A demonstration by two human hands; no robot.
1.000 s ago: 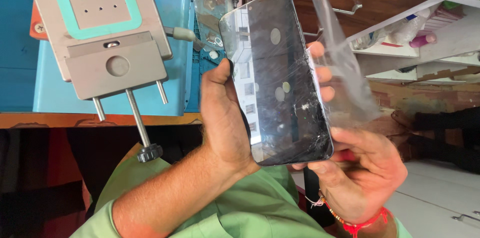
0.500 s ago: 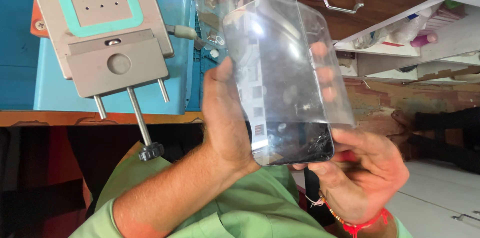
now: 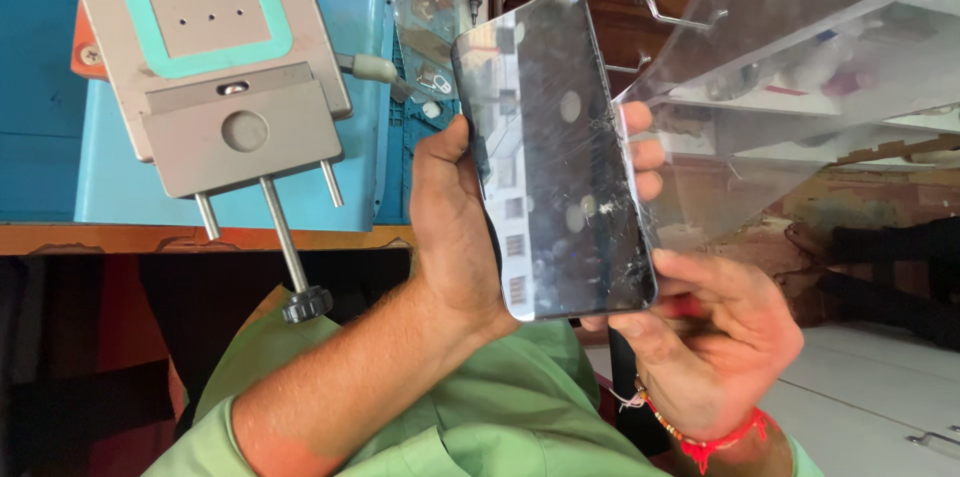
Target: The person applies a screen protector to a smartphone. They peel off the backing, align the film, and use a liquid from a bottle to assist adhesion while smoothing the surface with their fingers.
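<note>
Gripping a cracked glossy phone point(image 3: 560, 152), left hand point(image 3: 455, 227) fingers wrap it; right hand point(image 3: 715, 337) pinches clear film point(image 3: 800, 87).

Grey metal clamping fixture point(image 3: 215, 57) with teal pad and screw knob point(image 3: 306, 304), blue work mat point(image 3: 55, 117), wooden drawer handle point(image 3: 670, 13)

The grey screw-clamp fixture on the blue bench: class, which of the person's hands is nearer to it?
Left. The left hand grips the cracked phone beside the fixture; the right hand is beyond the phone.
</note>
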